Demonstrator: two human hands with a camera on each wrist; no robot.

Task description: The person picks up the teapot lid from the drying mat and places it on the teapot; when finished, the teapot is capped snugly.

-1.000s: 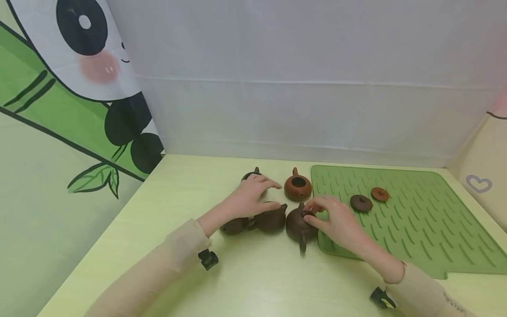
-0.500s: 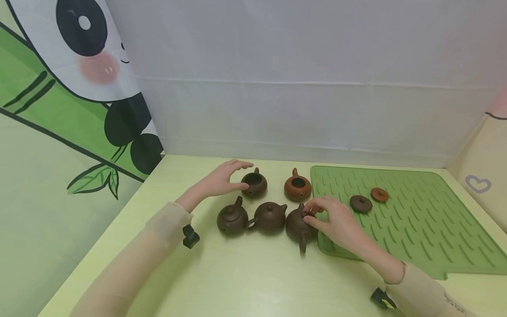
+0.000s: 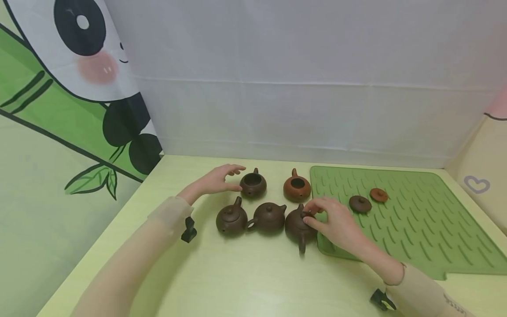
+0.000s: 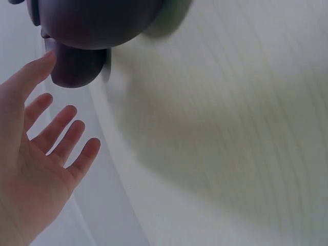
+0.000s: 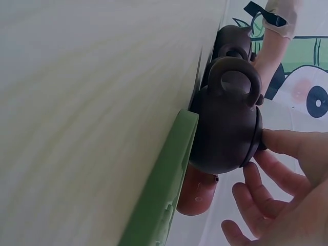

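Observation:
My left hand (image 3: 217, 180) is held with fingers apart just left of a lidless dark brown teapot (image 3: 253, 188). Its thumb reaches close to that pot's side; whether it touches is hard to tell. With thumb and fingertips, my right hand (image 3: 338, 224) pinches the knob of the lid (image 5: 252, 138) on a dark brown teapot (image 5: 225, 128). That lid sits on the pot, whose handle points toward me. Two more lidded dark teapots stand to its left, one in the middle (image 3: 268, 219) and one at the left end (image 3: 231, 220). Behind them is a lidless reddish-brown teapot (image 3: 297, 189).
A ridged green mat (image 3: 412, 229) covers the table's right side, its left edge beside the right-hand teapot. On it lie a dark brown lid (image 3: 360, 204) and a reddish-brown lid (image 3: 379, 195). A pale cloth wall (image 3: 301, 119) rises behind the table.
My left hand has moved left from above the dark teapots to beside the lidless dark one, uncovering the pots beneath. My right hand has stayed on the lid knob.

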